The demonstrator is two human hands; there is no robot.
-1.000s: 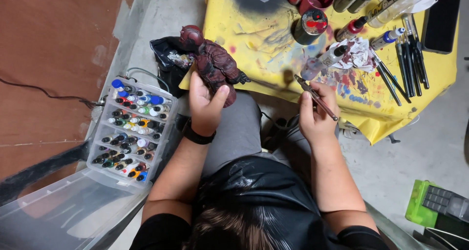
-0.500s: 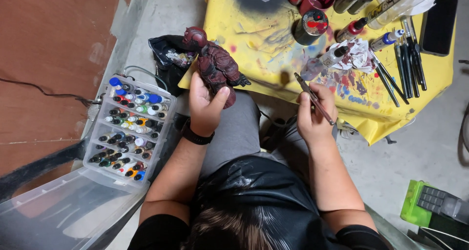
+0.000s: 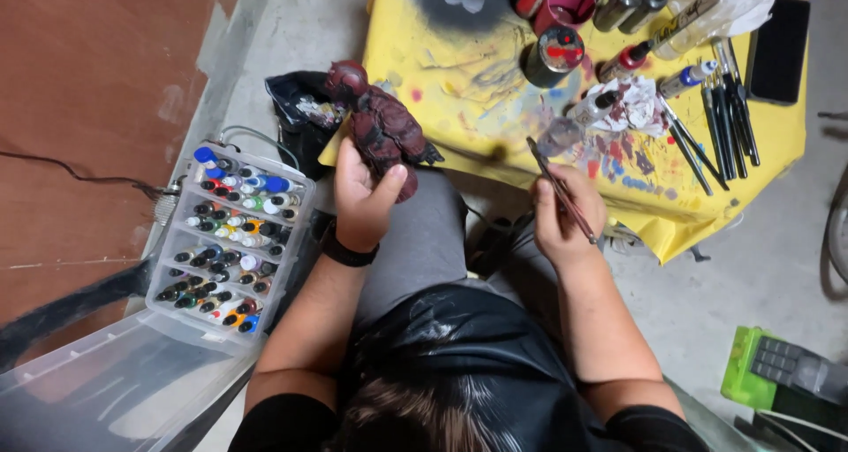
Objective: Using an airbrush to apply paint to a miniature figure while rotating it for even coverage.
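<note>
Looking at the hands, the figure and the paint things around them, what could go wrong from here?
1. The left hand grips the dark red figure only at its lower part, out over the lap; it might slip and fall to the floor.
2. The right hand holds a thin brush close to the yellow table cover; a wet tip could perhaps mark the cover or clothing.
3. The open case of small paint bottles sits beside the left elbow, so a bump might tip it.

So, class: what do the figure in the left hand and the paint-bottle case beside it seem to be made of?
Figure: probably moulded plastic or resin, dark red with a matt painted look; hard sculpted edges. Held in the left hand.
Case: clear hard plastic; the bottles show through its walls.
</note>
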